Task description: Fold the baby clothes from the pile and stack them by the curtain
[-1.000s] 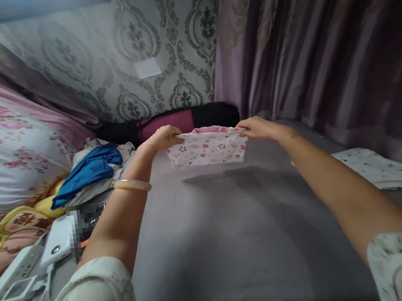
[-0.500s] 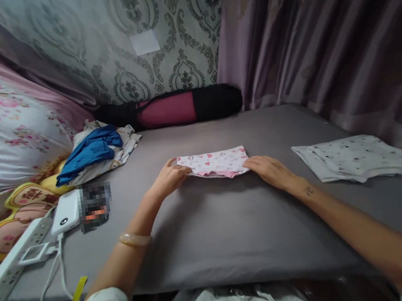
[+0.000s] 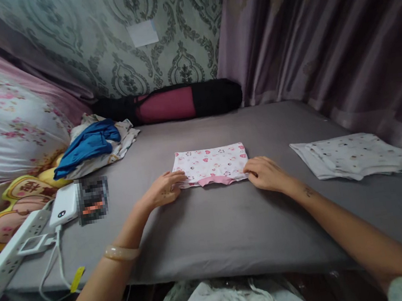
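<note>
A small folded garment, white with pink and red prints and a pink trim on its near edge, lies flat on the grey bed sheet. My left hand grips its near left corner, fingers bent over the cloth and thumb hidden. At the near right corner, my right hand pinches the cloth between thumb and fingers. Off to the right lies a folded white cloth with small dark prints, touched by neither hand.
A blue garment tops a clothes heap at the left. Nearer are a white power bank, a blurred-out item, a power strip and cables. A black and maroon bag lies along the wall. Curtains hang at right.
The folded garment has come down flat on the bed and shows more of its top face. Both hands stay at its near corners; my left hand has turned and lowered slightly.
</note>
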The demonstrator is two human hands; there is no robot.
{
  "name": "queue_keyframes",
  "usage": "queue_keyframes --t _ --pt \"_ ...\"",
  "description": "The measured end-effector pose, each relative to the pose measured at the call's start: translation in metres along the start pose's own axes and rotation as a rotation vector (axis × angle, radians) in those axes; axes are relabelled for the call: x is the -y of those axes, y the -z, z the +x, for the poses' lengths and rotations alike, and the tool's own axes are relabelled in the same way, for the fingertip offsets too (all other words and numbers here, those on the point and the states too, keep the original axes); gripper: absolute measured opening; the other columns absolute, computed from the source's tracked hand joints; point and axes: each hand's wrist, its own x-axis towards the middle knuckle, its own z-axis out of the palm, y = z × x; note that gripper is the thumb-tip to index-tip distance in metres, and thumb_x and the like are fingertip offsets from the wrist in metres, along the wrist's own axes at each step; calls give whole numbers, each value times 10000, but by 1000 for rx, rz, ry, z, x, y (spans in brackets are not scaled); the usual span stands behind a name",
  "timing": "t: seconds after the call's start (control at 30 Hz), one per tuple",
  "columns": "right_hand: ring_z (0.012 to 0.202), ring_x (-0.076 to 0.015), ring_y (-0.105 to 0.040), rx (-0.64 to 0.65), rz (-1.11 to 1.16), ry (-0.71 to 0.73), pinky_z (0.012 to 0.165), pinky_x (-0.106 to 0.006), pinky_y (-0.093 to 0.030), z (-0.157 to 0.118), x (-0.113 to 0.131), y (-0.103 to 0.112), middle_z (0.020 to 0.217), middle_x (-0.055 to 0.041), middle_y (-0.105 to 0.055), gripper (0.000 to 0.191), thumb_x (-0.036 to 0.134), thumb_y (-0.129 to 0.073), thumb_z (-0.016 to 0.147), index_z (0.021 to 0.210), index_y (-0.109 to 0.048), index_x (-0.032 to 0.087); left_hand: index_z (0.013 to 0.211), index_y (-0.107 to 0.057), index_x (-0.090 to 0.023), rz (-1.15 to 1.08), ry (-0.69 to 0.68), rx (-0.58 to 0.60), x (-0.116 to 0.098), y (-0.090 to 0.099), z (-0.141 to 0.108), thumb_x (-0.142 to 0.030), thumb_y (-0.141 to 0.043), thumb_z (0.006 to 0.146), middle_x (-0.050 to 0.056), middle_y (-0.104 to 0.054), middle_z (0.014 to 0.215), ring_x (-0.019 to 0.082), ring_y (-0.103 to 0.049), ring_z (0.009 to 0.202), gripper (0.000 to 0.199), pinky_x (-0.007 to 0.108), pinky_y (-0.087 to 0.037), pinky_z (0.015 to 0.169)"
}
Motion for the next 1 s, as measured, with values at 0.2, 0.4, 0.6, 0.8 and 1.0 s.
queue_keyframes --t 0.2,0.4,0.6,0.8,1.0 --pt "1389 -259 -311 -77 -27 -136 1145 -449 -185 57 39 -26 1488 -106 -414 502 273 -301 941 1406 -450 155 1321 -502 -144 33 197 -188 -51 -18 62 -207 -332 922 114 -526 1400 204 -453 1317 438 378 -313 1125" --pt "1455 -287 -150 -13 -78 -205 1159 -528 -78 72 61 -56 1574 -98 -249 550 305 -282 948 1476 -362 171 1464 -334 -98 117 315 -75 -75 -58 96 -340 -254 978 141 -335 1534 272 -225 1449 549 477 -160 1183" --pt "1455 -301 -129 45 -78 -255 1140 -570 -81 72 60 -61 1586 -73 -222 562 321 -297 940 1493 -333 226 1494 -295 -146 167 338 -75 -68 -71 94 -404 -187 988 110 -294 1558 272 -216 1452 579 488 -145 1183" --pt "1437 -327 -181 123 -78 -268 1120 -595 -86 75 60 -55 1576 -102 -245 572 338 -281 946 1504 -308 211 1494 -292 -148 193 340 -50 -68 -70 96 -401 -203 987 121 -293 1557 288 -240 1441 574 497 -166 1170" --pt "1347 -301 -372 123 -40 -240 1113 -599 -115 90 55 -40 1468 -126 -441 517 281 -253 952 1426 -437 182 1343 -486 -160 195 301 -102 -64 -48 106 -338 -280 970 129 -557 1356 265 -488 1267 462 488 -266 1118"
